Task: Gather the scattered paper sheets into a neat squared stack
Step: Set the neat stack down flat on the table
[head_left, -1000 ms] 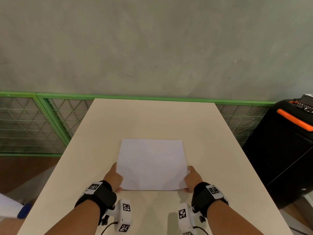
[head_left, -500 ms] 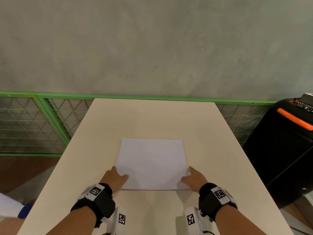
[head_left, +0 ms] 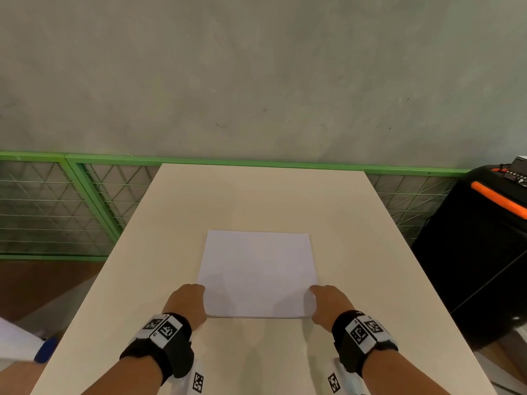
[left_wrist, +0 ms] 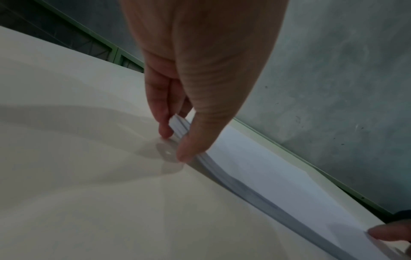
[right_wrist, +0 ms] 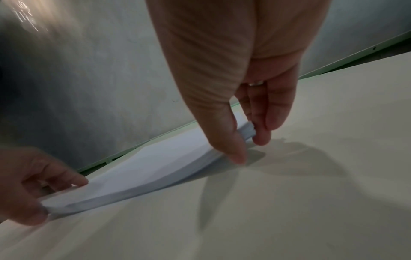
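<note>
Fingers [left_wrist: 164,112] of both hands now pinch the paper stack's [head_left: 258,273] near corners, no longer flat beside it; the stack sits mid-desk [head_left: 256,195], squared, probably nearly finished.

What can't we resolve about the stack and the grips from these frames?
- Sheet count in the paper stack: edges blurred in both wrist views, too thin in head view.
- Left hand fingertips: hidden under its back, head view.
- Right hand fingertips: likewise.
- Far corners' alignment: too small in head view.
</note>
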Motion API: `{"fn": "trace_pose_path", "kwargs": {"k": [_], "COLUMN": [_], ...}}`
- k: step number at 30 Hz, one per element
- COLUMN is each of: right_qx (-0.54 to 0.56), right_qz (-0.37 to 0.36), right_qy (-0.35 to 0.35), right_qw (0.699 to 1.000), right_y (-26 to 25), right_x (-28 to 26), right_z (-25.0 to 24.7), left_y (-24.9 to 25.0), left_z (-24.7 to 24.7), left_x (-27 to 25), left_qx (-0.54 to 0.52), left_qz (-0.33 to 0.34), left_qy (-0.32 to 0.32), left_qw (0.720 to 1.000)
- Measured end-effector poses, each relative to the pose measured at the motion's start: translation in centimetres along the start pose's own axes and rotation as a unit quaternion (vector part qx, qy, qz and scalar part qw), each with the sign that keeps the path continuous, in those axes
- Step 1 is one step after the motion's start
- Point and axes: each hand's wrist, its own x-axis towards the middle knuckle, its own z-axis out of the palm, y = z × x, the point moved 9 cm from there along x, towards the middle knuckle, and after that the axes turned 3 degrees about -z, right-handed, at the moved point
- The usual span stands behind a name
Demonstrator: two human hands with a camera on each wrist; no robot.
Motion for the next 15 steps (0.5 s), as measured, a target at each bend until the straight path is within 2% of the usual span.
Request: {"fn": "trace_pose_path", "kwargs": {"k": [15], "right_qx": [-0.066], "right_qz": [-0.006], "right_qy": [-0.025], "right_qw": [0.998], "right_y": [-0.70], "right_x": [0.13], "right_z": [0.25], "left_y": [0.36], "left_z": [-0.25], "left_x": [0.23], "left_qx": [0.038], "left_qz": [0.010], "left_qy": [-0.041], "left_qw": [0.998]}}
